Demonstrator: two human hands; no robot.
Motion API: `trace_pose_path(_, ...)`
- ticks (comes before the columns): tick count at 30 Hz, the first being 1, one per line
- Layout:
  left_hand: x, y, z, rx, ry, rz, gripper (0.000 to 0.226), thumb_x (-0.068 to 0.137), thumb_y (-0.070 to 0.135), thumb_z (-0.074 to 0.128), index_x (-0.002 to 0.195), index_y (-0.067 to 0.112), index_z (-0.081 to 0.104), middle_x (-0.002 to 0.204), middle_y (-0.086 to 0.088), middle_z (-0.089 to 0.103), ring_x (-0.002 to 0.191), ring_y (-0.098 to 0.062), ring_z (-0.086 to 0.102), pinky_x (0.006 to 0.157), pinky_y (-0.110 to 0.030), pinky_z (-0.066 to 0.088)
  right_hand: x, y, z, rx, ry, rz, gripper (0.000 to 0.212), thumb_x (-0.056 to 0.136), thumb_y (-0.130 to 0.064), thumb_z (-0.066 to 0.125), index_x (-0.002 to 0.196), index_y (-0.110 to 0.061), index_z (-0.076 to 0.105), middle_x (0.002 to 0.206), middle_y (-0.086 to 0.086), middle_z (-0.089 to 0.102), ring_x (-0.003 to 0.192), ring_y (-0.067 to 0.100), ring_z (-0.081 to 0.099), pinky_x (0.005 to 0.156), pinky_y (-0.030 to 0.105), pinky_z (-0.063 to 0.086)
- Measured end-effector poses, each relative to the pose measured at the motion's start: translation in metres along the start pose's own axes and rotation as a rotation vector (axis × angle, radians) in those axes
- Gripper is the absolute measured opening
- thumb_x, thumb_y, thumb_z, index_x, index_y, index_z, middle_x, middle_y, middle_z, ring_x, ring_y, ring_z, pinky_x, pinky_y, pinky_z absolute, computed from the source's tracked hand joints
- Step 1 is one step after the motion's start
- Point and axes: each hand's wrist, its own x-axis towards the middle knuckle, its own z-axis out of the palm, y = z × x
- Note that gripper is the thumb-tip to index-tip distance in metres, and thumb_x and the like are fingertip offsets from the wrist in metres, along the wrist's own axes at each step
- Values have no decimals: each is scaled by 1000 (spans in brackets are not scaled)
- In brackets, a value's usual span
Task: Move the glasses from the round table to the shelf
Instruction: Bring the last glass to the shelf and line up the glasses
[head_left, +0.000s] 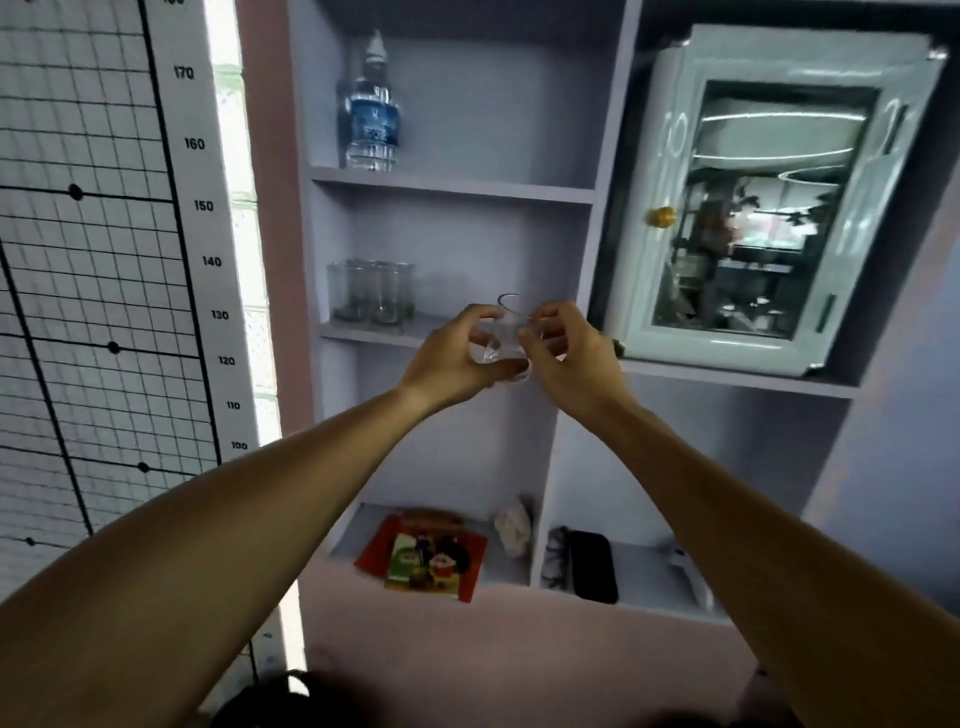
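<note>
Clear glass (503, 332) | upright, mouth up | left hand (457, 358), right hand (566, 353) gripping

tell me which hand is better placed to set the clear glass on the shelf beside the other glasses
Probably left. The left hand cups the clear drinking glass from the side nearer the cluster of clear glasses on the lilac shelf; the right hand pinches its far side.

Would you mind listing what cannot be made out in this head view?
- Round table: outside the frame.
- Held glass: lower part hidden by the left hand and right hand.
- Shelf glasses: overlapping and blurred, count unclear.
- Cabinet door: reflections mask its contents.
- Water bottle label: too blurred to read.
</note>
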Motion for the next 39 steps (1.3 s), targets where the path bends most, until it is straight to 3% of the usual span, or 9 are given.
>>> trace_pose_path(3,24,-31,-18,38,17,-11,75,64,56,83,129,34,50,107,4,67,88,-14,69,69,-40,62,29,7,32,17,-12,-12,16,97,-36,60,111,-32,53,102,-7,66,80,0,63,55,7,46)
trace_pose_path(7,46,-62,-31,73,57,-46,75,65,58,82,128,35,50,107,8,68,80,-9,70,66,-35,62,61,18,63,54,-55,-20,16,97,-33,61,111,-30,54,103,-4,65,76,1,63,51,4,45)
trace_pose_path(14,77,-95,-43,251,126,-81,78,63,73,73,128,37,48,111,13,67,97,-8,65,80,-34,60,111,42,101,118,-136,-62,18,97,-35,60,114,-29,53,107,1,66,83,11,66,58,16,51)
trace_pose_path(20,94,-105,-43,362,196,-71,86,61,79,67,130,29,52,111,8,68,92,-10,65,73,-18,51,144,66,120,165,-175,-117,23,96,-34,60,117,-31,53,108,3,66,85,19,68,61,25,57)
trace_pose_path(24,97,-109,-39,398,264,-93,89,59,82,65,130,30,52,115,8,68,92,-8,63,75,-22,54,157,78,133,171,-189,-155,30,94,-36,61,123,-36,50,108,0,65,84,16,68,65,24,56)
trace_pose_path(29,98,-113,-42,378,347,-119,77,57,73,74,115,32,45,87,10,68,71,-4,66,61,-26,57,169,85,147,149,-195,-154,49,89,-34,68,130,-35,41,106,-5,61,70,-1,64,59,12,47)
trace_pose_path(33,99,-119,-46,430,336,-102,56,67,68,71,101,33,44,76,13,65,66,0,64,56,-25,53,181,84,157,147,-219,-132,54,86,-34,71,130,-33,39,109,2,63,82,16,67,68,32,56)
trace_pose_path(39,101,-125,-50,513,300,-64,27,83,48,71,91,30,52,74,15,62,67,-6,64,59,-29,54,188,84,168,123,-190,-130,56,82,-38,74,128,-31,42,103,-1,61,89,22,64,72,33,53)
